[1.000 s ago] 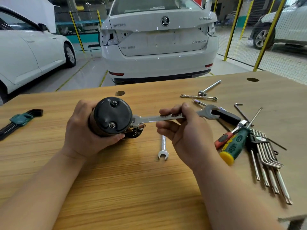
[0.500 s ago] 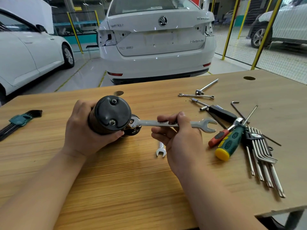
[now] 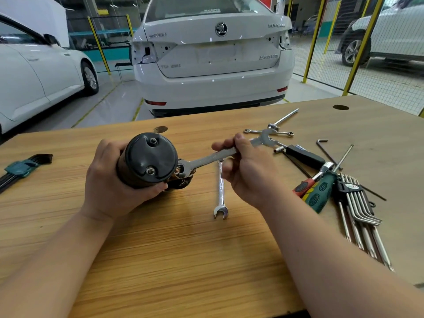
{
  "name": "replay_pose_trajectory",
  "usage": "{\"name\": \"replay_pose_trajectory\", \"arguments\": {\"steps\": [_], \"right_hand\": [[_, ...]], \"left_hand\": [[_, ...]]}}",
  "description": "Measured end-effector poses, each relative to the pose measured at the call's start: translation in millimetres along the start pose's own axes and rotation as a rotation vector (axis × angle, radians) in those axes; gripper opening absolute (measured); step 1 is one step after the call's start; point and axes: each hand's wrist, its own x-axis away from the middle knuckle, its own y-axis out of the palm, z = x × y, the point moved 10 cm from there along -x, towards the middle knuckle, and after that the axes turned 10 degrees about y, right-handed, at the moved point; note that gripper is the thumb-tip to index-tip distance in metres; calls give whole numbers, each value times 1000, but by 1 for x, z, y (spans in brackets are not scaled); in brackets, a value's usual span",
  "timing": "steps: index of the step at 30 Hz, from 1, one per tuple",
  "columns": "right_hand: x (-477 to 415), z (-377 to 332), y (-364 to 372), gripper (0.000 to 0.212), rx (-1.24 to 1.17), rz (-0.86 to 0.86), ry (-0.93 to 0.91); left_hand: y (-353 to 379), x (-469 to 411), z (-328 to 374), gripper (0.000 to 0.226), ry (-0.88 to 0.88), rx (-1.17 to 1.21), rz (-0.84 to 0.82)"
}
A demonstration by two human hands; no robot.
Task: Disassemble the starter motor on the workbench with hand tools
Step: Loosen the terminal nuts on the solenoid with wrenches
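Head view: the left hand (image 3: pixel 110 180) curls round the starter motor (image 3: pixel 149 159), black end cap toward the camera, while the right hand (image 3: pixel 250 175) pinches the shank of a wrench (image 3: pixel 211 159) whose ring end sits on a fitting at the motor's lower right. Between the hands, nearer the right one, a second wrench (image 3: pixel 220 191) lies flat on the workbench (image 3: pixel 183 260). Screwdrivers (image 3: pixel 319 191) and long hex keys (image 3: pixel 360 214) lie right of the right hand, a green-holdered key set (image 3: pixel 20 168) lies well left of the left hand, and a white car (image 3: pixel 213 60) stands beyond both.
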Motion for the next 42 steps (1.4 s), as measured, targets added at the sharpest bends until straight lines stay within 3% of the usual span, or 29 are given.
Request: {"name": "replay_pose_trajectory", "arguments": {"steps": [10,14,21,29,31,34,42], "right_hand": [[-47,-32,33,30,339,-228,274],[-54,-30,36,30,336,-181,276],[-46,-50,47,23,460,-24,109],[-43,-54,57,20,514,79,94],[-38,-56,58,20,499,82,59],[-24,-58,52,19,402,84,-10],[22,-26,1,29,34,178,-80]], "left_hand": [[1,5,-1,80,-65,-118,25],[-1,4,-5,81,-88,-135,32],[0,3,-2,82,-57,-132,23],[-1,2,-1,81,-49,-110,13],[0,1,-2,82,-61,-56,6],[-1,1,-2,61,-50,31,-3],[0,6,-13,74,-38,80,15]]}}
